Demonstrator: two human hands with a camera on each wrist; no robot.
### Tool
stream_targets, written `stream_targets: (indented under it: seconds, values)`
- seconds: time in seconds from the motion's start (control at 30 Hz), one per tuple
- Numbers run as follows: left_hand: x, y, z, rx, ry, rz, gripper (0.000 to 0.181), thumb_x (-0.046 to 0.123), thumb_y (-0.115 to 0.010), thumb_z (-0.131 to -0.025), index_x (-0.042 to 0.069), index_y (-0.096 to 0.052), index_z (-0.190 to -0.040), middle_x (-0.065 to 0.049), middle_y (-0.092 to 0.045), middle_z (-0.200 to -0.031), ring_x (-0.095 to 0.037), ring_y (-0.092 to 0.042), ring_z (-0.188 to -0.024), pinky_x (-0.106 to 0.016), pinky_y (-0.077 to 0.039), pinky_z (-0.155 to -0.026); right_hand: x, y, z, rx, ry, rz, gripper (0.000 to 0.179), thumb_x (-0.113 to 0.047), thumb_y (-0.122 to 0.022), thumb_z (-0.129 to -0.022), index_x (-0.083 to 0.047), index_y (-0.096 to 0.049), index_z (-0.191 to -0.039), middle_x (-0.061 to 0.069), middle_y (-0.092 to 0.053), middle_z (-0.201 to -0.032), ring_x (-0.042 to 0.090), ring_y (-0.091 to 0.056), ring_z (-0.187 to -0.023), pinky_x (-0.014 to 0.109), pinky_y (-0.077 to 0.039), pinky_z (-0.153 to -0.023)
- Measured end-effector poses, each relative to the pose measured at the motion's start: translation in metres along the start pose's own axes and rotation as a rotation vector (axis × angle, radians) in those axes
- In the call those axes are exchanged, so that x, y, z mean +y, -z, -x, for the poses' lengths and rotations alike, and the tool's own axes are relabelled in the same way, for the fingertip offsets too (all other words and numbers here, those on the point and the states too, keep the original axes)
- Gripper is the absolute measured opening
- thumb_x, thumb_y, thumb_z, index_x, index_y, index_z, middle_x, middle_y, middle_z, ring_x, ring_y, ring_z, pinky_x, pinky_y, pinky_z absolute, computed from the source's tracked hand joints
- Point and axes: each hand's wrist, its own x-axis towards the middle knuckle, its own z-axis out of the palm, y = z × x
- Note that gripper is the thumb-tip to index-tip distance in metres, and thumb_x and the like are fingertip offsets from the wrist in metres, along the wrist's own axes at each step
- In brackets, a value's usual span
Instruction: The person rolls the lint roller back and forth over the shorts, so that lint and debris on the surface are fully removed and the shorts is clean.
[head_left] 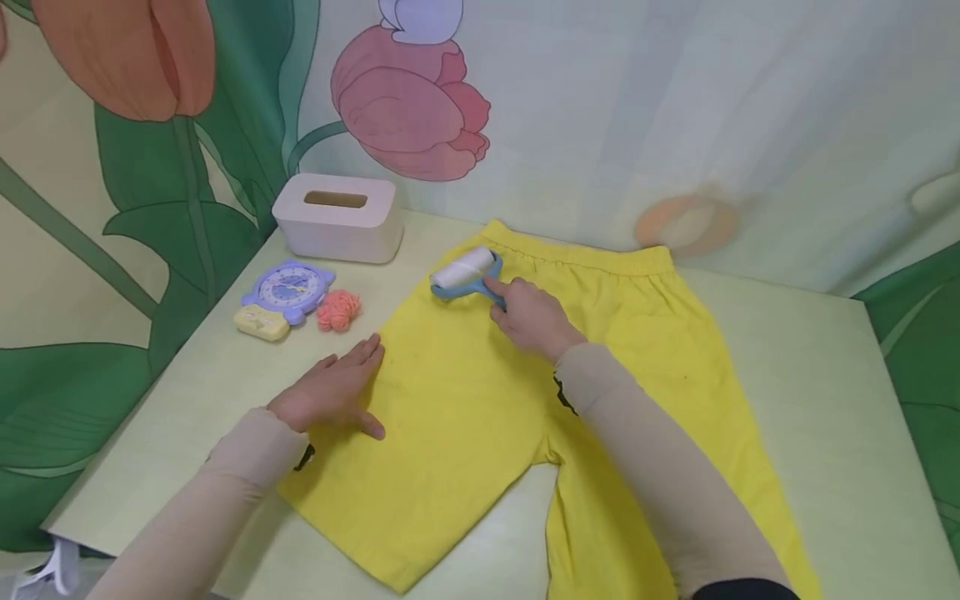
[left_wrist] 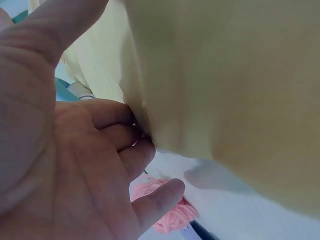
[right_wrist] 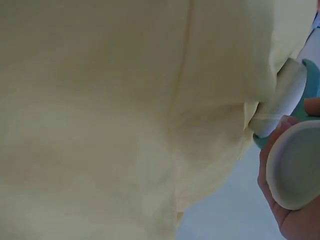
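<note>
Yellow trousers (head_left: pixel 465 400) lie spread on the table, waistband at the far side. My right hand (head_left: pixel 536 317) grips the blue handle of a lint roller (head_left: pixel 463 268). Its white roll rests on the cloth near the upper left of the waistband. In the right wrist view the roll (right_wrist: pixel 282 95) touches the fabric, and a pale oval handle end faces the camera. My left hand (head_left: pixel 333 392) rests on the left edge of the trousers with fingers extended and thumb spread. In the left wrist view its fingertips (left_wrist: pixel 145 150) touch the cloth edge.
A white tissue box (head_left: pixel 341 225) stands at the back left. In front of it are a purple toy clock (head_left: pixel 288 287) with a yellow base and a coral ball of yarn (head_left: pixel 339 310). A printed curtain (head_left: pixel 585 125) hangs behind the table (head_left: pixel 825 375).
</note>
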Motion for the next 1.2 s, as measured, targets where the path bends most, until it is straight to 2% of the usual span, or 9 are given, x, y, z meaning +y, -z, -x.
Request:
stream_targets:
  seconds: [0.1, 0.2, 0.6, 0.9, 1.2]
  values:
    - [0.002, 0.001, 0.000, -0.008, 0.005, -0.013, 0.123, 0.054, -0.081, -0.069, -0.006, -0.013, -0.152, -0.020, -0.002, -0.161, -0.035, -0.008, -0.147, -0.060, -0.013, -0.114, 0.002, 0.001, -0.003, -0.027, -0.041, 0.000, 0.050, -0.023, -0.048, -0.100, -0.018, -0.038, -0.149, 0.000, -0.040, -0.056, 0.010, -0.029, -0.040, 0.023, -0.029, -0.039]
    - [0.003, 0.003, -0.001, -0.018, 0.011, -0.018, 0.123, 0.055, -0.081, -0.069, -0.006, -0.013, -0.152, -0.020, -0.002, -0.161, -0.035, -0.008, -0.147, -0.061, -0.012, -0.114, 0.005, 0.003, -0.001, -0.049, -0.047, 0.018, 0.050, -0.023, -0.047, -0.100, -0.020, -0.037, -0.149, -0.005, -0.034, -0.047, 0.010, -0.027, -0.039, 0.023, -0.027, -0.039]
    - [0.005, 0.002, -0.003, -0.037, 0.025, -0.034, 0.125, 0.055, -0.081, -0.069, -0.006, -0.010, -0.153, -0.019, 0.000, -0.161, -0.035, -0.005, -0.147, -0.062, -0.007, -0.114, 0.021, 0.012, 0.029, -0.050, -0.048, 0.029, 0.052, -0.021, -0.048, -0.097, -0.022, -0.038, -0.149, -0.005, -0.033, -0.046, 0.010, -0.025, -0.040, 0.023, -0.024, -0.038]
    - [0.002, 0.006, -0.001, -0.046, 0.027, -0.041, 0.126, 0.056, -0.081, -0.068, -0.007, -0.010, -0.152, -0.021, 0.000, -0.160, -0.037, -0.005, -0.147, -0.064, -0.006, -0.112, 0.041, 0.014, 0.064, -0.005, -0.042, 0.008, 0.050, -0.023, -0.054, -0.096, -0.024, -0.044, -0.145, -0.005, -0.033, -0.046, 0.009, -0.027, -0.039, 0.023, -0.026, -0.038]
    - [0.003, 0.006, -0.002, -0.055, 0.019, -0.042, 0.127, 0.058, -0.080, -0.068, -0.007, -0.010, -0.152, -0.021, 0.001, -0.160, -0.037, -0.004, -0.147, -0.064, -0.006, -0.112, 0.056, 0.017, 0.099, 0.013, -0.067, 0.000, 0.051, -0.022, -0.056, -0.096, -0.024, -0.045, -0.145, -0.004, -0.034, -0.046, 0.010, -0.027, -0.038, 0.024, -0.027, -0.038]
